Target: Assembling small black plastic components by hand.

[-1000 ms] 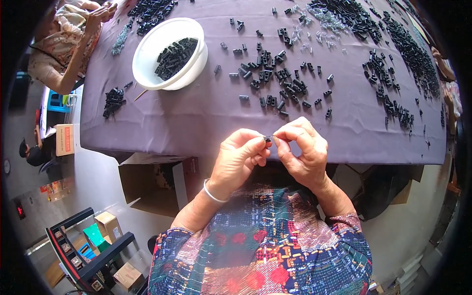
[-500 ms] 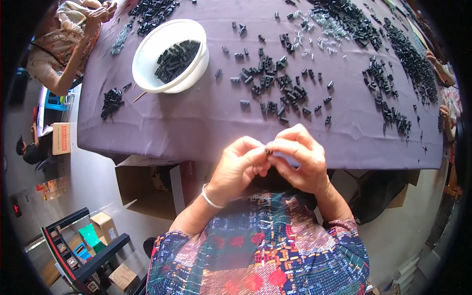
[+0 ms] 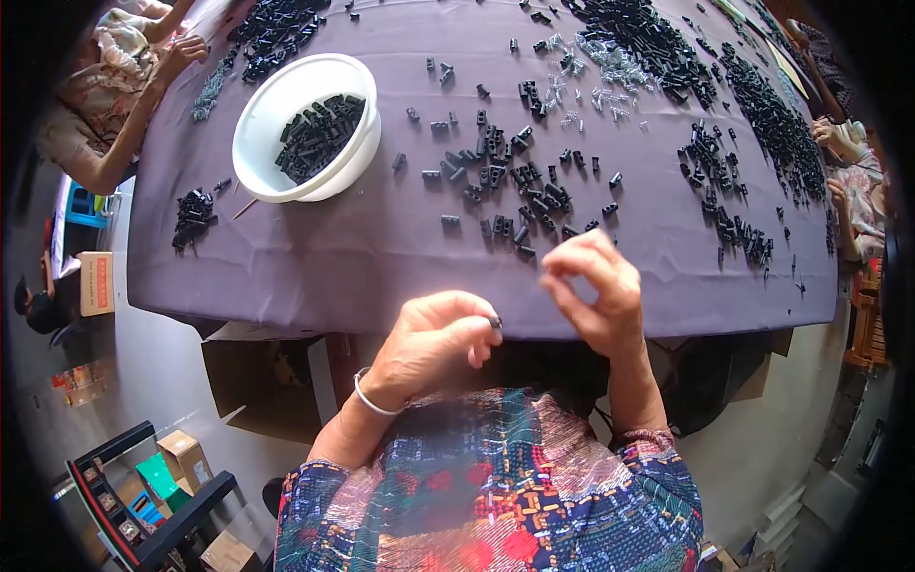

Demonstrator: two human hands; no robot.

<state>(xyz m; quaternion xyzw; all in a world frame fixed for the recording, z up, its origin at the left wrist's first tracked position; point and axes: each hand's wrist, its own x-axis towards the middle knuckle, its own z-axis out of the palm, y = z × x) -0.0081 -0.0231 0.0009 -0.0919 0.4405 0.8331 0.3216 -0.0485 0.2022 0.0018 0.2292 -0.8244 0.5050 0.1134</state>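
Note:
My left hand (image 3: 434,338), with a white bangle on its wrist, pinches a small black plastic piece (image 3: 495,322) between thumb and forefinger, just over the near table edge. Fingers hide most of the piece. My right hand (image 3: 599,291) is apart from it, to the right, with thumb and forefinger curved toward each other and a small gap between their tips. I see nothing between them. Just beyond it lie scattered black cylindrical plastic pieces (image 3: 548,197), some lying singly and some bunched together.
A white bowl (image 3: 358,157) of black pieces stands at the left, beside a thin stick (image 3: 245,209) and a small black heap (image 3: 193,219). Silvery springs (image 3: 615,62) and larger black heaps (image 3: 777,124) lie farther off. Other people's hands (image 3: 181,57) are at the table's sides.
My hands have separated: the right has moved to the right, away from the piece, while the left keeps its pinch on it. The whole view has shifted slightly.

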